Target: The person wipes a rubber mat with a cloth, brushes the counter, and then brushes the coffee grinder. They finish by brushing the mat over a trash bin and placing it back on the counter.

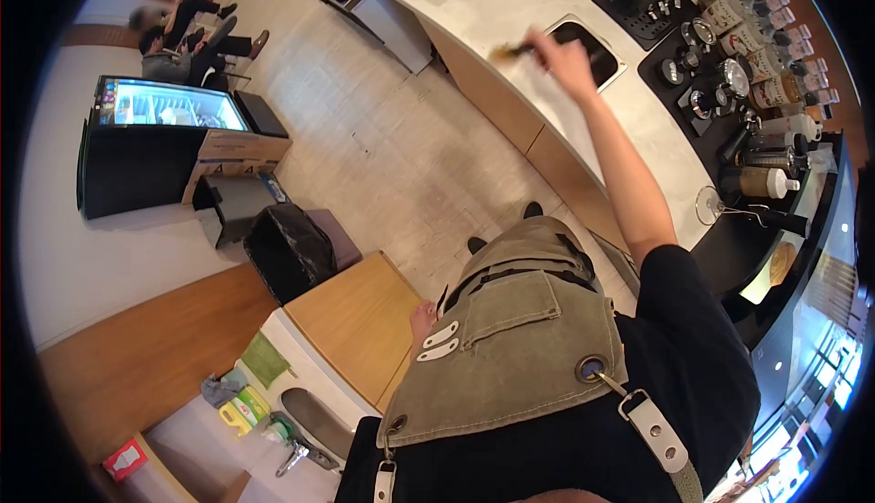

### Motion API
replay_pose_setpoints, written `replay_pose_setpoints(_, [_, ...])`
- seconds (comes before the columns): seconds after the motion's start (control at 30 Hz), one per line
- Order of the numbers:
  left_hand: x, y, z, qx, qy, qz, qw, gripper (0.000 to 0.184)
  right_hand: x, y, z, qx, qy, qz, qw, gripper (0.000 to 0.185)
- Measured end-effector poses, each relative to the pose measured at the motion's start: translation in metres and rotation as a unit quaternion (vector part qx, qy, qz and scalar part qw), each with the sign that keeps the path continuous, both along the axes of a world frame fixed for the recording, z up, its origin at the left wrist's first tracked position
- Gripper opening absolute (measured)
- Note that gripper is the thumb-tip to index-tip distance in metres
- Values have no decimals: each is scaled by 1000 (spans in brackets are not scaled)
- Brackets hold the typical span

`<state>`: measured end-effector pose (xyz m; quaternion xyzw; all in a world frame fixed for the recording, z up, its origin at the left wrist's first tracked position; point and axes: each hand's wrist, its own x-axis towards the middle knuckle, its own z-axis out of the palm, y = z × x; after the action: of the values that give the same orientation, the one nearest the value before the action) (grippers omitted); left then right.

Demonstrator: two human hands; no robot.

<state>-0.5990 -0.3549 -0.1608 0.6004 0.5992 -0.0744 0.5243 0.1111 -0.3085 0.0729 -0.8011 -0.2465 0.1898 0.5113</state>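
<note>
My right hand (561, 58) is closed round the dark handle of a small brush (506, 52), whose tan bristles are blurred. It is over the white counter (483, 11), beside the near edge of a black rectangular inset (597, 55) with a metal rim. My left hand (423, 319) hangs low beside the apron (510, 348), near the wooden cabinet. Only part of it shows, and its fingers are mostly hidden.
Metal coffee tools (729, 79) and several bottles (766, 93) line the counter's right side. A black-lined bin (290, 252), wooden cabinet (351, 321) and sink (314, 421) are at lower left. Seated people (173, 66) are at upper left, beyond a display fridge (173, 107).
</note>
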Motion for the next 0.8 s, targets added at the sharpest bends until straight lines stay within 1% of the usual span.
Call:
replay_pose_setpoints(0.03, [14,1,15,-28,-26,86,996,26,9,-1,16,-8,11,-81,997,65])
replay_pose_setpoints(0.07, [27,4,27,-48,-39,143,988,25,15,1,22,75,-38,-116,990,64])
replay_pose_setpoints(0.13, [57,10,55,-79,-65,261,960,23,29,18,-52,12,-160,-66,985,59])
replay_pose_setpoints(0.17, [64,13,64,-82,-57,277,956,23,14,18,-27,-71,-88,123,986,57])
replay_pose_setpoints(0.2, [73,15,66,-85,-51,297,950,23,0,20,4,-100,-9,295,950,56])
replay_pose_setpoints(0.27, [70,12,70,-93,-86,321,939,23,-8,26,28,-33,35,226,973,57])
replay_pose_setpoints(0.3, [70,12,69,-95,-107,333,932,24,8,28,30,-31,10,143,989,58])
replay_pose_setpoints(0.33, [60,8,56,-46,-103,271,956,23,24,30,26,17,-32,34,999,60])
replay_pose_setpoints(0.37, [50,4,46,4,-97,206,974,23,36,30,19,46,-65,-41,996,59])
replay_pose_setpoints(0.4, [42,1,43,22,-72,146,986,23,44,30,11,73,-98,-119,985,58])
replay_pose_setpoints(0.43, [36,-2,42,43,-47,88,994,23,46,36,-20,-74,-56,-79,993,52])
replay_pose_setpoints(0.47, [36,0,43,34,-5,37,999,23,4,43,-21,24,-17,-39,999,51])
replay_pose_setpoints(0.5, [35,-1,36,24,-5,27,999,22,-19,49,-12,-40,-90,61,993,54])
replay_pose_setpoints(0.53, [33,-2,30,14,-5,17,1000,22,-36,61,-11,-103,-191,128,968,59])
replay_pose_setpoints(0.57, [20,-6,9,2,-42,45,998,23,-41,61,3,-97,-105,210,967,62])
replay_pose_setpoints(0.6, [23,-6,13,-16,-48,92,995,22,-43,57,20,-90,-13,287,954,64])
replay_pose_setpoints(0.67, [31,-8,24,-45,-60,189,979,22,-11,49,28,-72,-63,129,987,70])
replay_pose_setpoints(0.7, [30,-10,25,-43,-66,198,977,22,19,46,12,-76,-97,43,991,73])
replay_pose_setpoints(0.73, [32,-11,28,-46,-67,210,974,22,15,23,45,37,-88,5,995,73])
replay_pose_setpoints(0.8, [38,-12,34,-51,-69,236,968,22,23,10,-5,-98,-182,-13,978,69])
